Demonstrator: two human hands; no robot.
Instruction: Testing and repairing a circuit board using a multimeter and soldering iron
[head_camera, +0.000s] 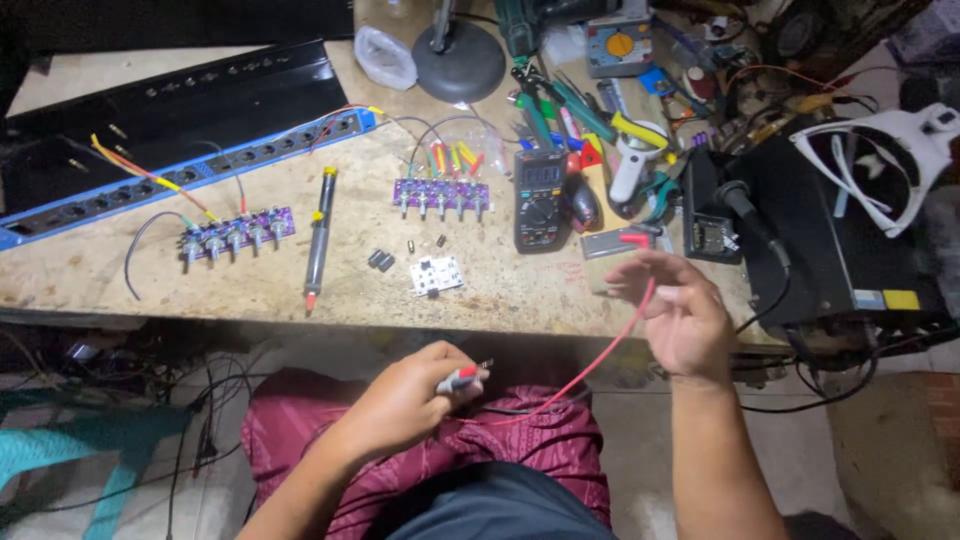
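1. Maroon cloth is seen nearest, spread over the lap below the bench edge.
2. A grey-and-red probe is pinched in the closed left hand, above the cloth.
3. A red lead is run from the probe up to the right hand, whose fingers are loosely curled around it.
4. A black multimeter is laid on the wooden bench, just beyond the right hand.
5. Two purple knob boards and, a desoldering pump and a small white board are spread to the left of the multimeter.
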